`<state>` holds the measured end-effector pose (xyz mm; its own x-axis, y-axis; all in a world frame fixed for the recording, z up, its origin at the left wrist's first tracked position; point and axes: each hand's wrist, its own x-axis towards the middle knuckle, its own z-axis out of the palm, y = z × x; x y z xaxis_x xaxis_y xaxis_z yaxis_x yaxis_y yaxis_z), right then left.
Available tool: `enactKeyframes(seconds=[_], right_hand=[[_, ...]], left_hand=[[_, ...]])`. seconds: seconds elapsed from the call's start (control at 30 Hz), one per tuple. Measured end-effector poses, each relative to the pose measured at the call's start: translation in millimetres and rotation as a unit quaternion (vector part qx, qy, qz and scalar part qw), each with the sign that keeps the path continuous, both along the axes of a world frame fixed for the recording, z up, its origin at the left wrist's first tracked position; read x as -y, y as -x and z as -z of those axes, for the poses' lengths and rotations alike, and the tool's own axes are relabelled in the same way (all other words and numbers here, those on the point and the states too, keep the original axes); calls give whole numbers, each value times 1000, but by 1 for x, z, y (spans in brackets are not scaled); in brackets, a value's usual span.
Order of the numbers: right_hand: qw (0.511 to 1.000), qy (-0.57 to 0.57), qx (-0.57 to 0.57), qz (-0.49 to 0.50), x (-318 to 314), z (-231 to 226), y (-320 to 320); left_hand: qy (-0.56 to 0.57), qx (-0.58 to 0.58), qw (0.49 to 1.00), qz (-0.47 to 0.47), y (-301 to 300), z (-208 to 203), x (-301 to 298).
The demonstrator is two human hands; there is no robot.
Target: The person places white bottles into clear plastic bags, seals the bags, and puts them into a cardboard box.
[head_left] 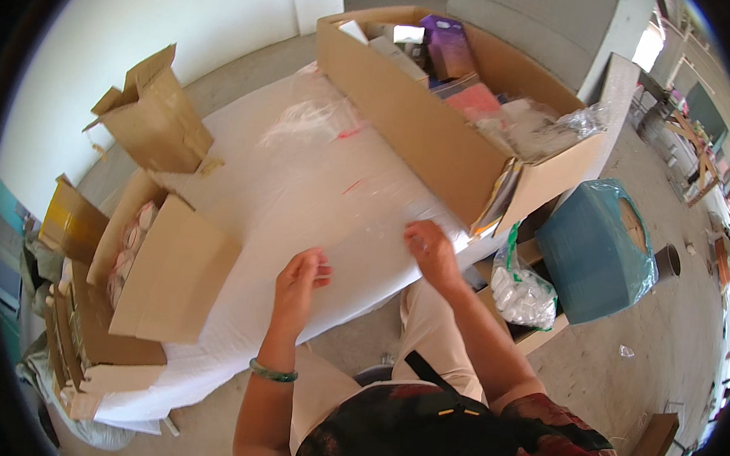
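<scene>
My left hand point(298, 279) is raised over the near part of the white-covered table point(259, 202). Its fingers are loosely bent and apart, with nothing visible in them. Further right, my right hand point(431, 250) hovers near the table's front edge, just left of a long cardboard box's corner. Its fingers curl inward, and what they hold, if anything, cannot be made out. Past my hands, a heap of clear plastic bags point(308, 124) with red edges lies on the table. A green bangle point(273, 372) circles my left wrist.
The long cardboard box point(423, 144) holds a purple box point(447, 46) and plastic-wrapped items. An open carton point(177, 272) with wrapped pieces stands left, near a taller carton point(156, 118). Beside my right arm are a bag of white items point(525, 296) and a blue plastic-lined container point(595, 256).
</scene>
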<state>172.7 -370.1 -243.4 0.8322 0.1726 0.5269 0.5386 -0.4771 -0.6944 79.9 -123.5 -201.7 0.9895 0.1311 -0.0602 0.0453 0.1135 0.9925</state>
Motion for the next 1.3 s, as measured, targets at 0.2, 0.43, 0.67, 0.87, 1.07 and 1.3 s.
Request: enactKeyframes(seconds=[0.2,0.43,0.67,0.87,1.07,1.3], right_hand=[[987,14,2,-161,-21,-52,44],[982,44,31,-182,-23,-62,56],[991,59,17,-115,-24,-57,52],[973,-28,-39,-225,-51,-67,66],[932,-86,-149,-319,-74,-99,100],[970,-106,-120,-185,-50,-72,89]], left_hand=[[218,-133,967,13,-2,-17,-20],[209,-135,968,22,6,-5,-31],[251,-9,968,9,24,-13,-30],[-56,123,973,-188,39,-52,-12],[-215,199,945,-147,53,-60,29],[-357,269,893,-50,51,-72,41]])
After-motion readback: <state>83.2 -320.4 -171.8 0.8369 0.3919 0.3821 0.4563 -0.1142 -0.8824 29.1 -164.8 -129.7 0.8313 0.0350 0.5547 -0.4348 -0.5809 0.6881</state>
